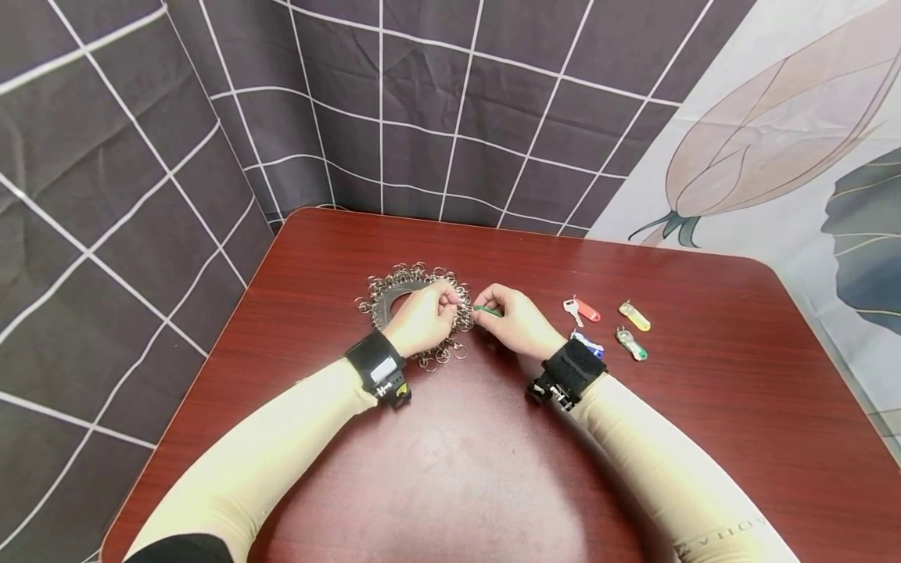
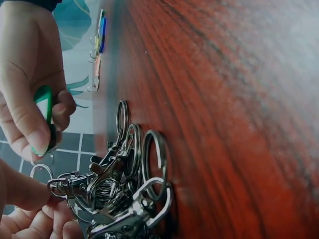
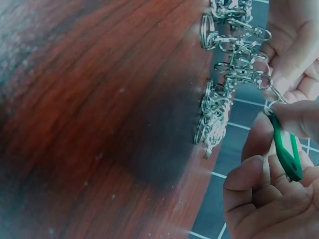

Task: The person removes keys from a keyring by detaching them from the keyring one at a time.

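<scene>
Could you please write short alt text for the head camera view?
Two hands meet over a red-brown table: the left hand pinches a clip on a ring of metal key clips, the right hand holds a green key tag.

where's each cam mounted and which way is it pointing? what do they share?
Head: worn on the head, looks forward and down at the red table; both forearms, left hand, right hand show.
Left wrist: low over the table, faces the keyring cluster; left fingertips and the right hand show.
Right wrist: low over the table, faces the cluster; both hands' fingers show.
Shared: all three show the green key tag and the cluster.
</scene>
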Motion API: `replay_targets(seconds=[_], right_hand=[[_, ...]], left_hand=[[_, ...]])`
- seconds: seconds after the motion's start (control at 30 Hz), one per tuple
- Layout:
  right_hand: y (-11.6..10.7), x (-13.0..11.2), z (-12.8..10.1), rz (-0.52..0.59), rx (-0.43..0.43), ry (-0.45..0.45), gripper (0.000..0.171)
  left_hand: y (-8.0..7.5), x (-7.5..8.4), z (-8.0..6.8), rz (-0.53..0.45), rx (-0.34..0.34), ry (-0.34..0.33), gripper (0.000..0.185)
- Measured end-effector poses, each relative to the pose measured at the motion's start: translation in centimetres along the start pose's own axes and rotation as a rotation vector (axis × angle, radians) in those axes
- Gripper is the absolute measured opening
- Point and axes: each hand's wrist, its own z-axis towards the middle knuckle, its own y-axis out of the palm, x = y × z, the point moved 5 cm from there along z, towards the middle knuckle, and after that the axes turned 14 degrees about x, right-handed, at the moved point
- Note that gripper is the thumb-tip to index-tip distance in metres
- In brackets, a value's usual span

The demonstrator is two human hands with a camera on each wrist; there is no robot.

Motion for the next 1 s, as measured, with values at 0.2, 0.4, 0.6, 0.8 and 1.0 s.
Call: replay_targets(seconds=[0.2, 0.4, 0.6, 0.8, 1.0], right_hand=[[0.3, 0.17, 0.03, -0.014, -0.024, -0.011, 0.008], [0.21, 0.47, 0.27, -0.021, -0.029, 0.011, 0.008], [0.0, 0.19, 0.32, -0.039, -0.018, 0.005, 0.008], [-0.21, 0.08, 0.46, -0.042, 0.014, 0.002, 0.009], [-0.27, -0.15, 0.45, -0.035, 0.018, 0.023, 0.011]], left_hand=[[0.06, 0.11, 0.08, -0.015, -0.018, 0.002, 0.008], [0.1, 0.3, 0.09, -0.008, -0.054, 0.008, 0.005], [0.25, 0.32, 0.06, 0.037, -0.092, -0.003, 0.003], [0.32, 0.44, 0.03, 0.101, -0.144, 0.027, 0.006], [0.13, 0.72, 0.14, 0.088, -0.217, 0.016, 0.004]])
